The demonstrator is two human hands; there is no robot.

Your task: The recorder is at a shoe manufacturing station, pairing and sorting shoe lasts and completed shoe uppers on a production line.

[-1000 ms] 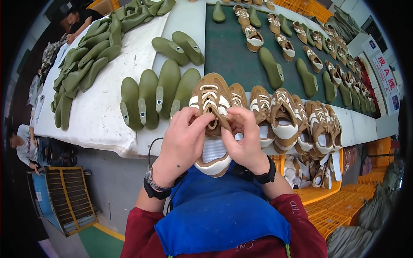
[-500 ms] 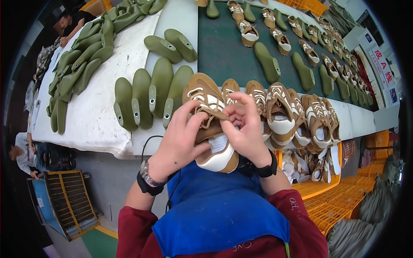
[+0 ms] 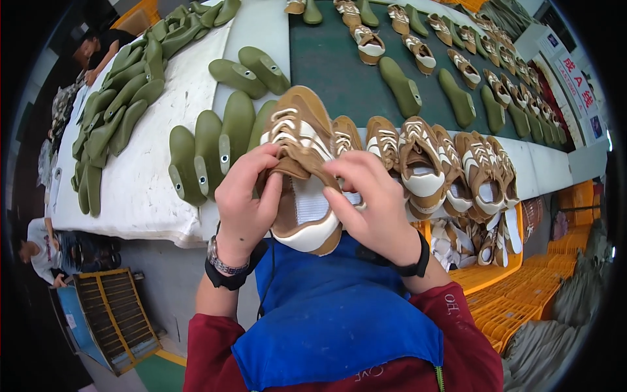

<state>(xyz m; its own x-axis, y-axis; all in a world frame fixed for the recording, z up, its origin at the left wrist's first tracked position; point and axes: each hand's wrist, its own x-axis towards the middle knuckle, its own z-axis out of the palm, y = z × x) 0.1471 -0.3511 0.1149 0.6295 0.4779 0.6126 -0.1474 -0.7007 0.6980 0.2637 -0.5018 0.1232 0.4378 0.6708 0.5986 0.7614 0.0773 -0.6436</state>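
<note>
Pinching brown shoe point(image 3: 311, 159) w/ fingers of L hand point(image 3: 245, 196) + R hand point(image 3: 375, 206), both sides; could crease tongue point(image 3: 290, 169) or lose hold b/c of uneven pull.

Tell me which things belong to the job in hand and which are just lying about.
In the job:
brown-and-white sneaker
left hand and right hand, both holding it at its opening

Apparently lying about:
green shoe lasts
other sneakers
orange crates

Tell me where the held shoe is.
In the head view, the held shoe is at centre, between left hand and right hand, above the blue apron.
</note>
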